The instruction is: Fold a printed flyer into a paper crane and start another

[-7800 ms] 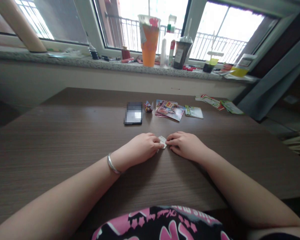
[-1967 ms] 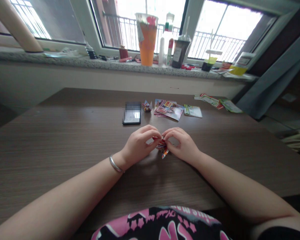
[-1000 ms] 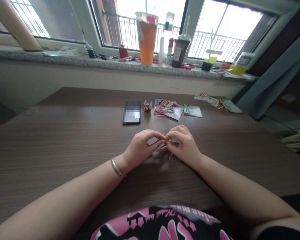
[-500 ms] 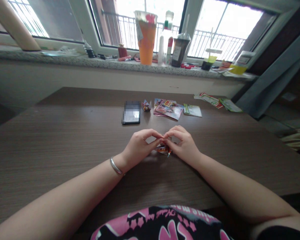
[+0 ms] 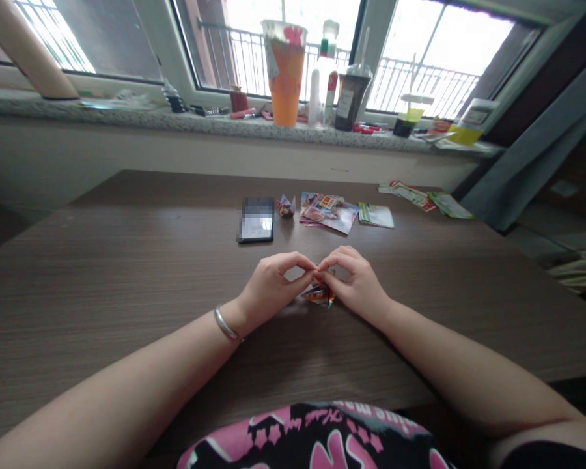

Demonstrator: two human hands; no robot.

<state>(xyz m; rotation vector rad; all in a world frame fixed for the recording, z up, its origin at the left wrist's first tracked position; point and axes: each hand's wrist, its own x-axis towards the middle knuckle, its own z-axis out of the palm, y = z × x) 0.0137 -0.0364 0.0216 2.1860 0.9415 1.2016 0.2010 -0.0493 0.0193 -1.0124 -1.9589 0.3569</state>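
Observation:
My left hand (image 5: 272,286) and my right hand (image 5: 354,281) meet fingertip to fingertip over the middle of the brown wooden table (image 5: 102,273). Both pinch a small folded piece of colourful printed paper (image 5: 317,294), held just above the tabletop. Most of the paper is hidden behind my fingers; only a red and orange corner shows below them. A silver bangle (image 5: 224,324) sits on my left wrist.
Beyond my hands lie a dark phone (image 5: 256,219), a small folded paper figure (image 5: 286,206), a stack of colourful paper sheets (image 5: 329,212) and more leaflets (image 5: 422,197) to the right. The windowsill holds an orange cup (image 5: 284,71), bottles and a dark drink cup (image 5: 349,94).
At first both hands pressed a white-faced folded paper flat on the table. Now it is lifted slightly, coloured side showing, and pinched between the fingertips; little has moved in the last second.

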